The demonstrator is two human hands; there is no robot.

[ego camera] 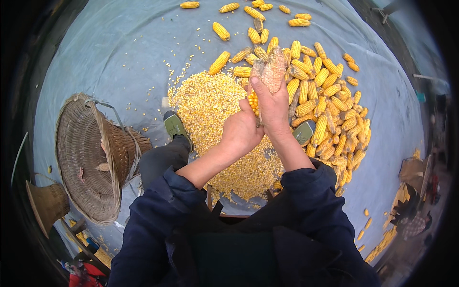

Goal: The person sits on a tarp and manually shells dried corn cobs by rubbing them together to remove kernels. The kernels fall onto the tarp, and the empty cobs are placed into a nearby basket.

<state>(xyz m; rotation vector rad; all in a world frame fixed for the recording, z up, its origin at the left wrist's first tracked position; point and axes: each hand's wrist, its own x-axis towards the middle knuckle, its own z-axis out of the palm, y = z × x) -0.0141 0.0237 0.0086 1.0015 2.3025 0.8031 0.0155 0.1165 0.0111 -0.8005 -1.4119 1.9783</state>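
Note:
My right hand (271, 104) is wrapped around a bare, pinkish corn cob (274, 68) with a ragged grey tip. My left hand (242, 131) is closed just below and to the left, on a partly shelled ear of corn (253, 102). Yellow kernels show on that ear between the two hands, and it presses against the bare cob. My fingers hide much of both. Beneath my hands spreads a heap of loose corn kernels (206, 104). To the right lies a large pile of unshelled corn ears (337, 118).
A wicker basket (86, 154) lies tipped at the left with a few cobs inside. Blue-grey sheeting (118, 64) covers the ground, with scattered ears and kernels. My shoes (174, 125) flank the kernel heap. At lower left is a person in red (84, 276); another person (412, 224) is at right.

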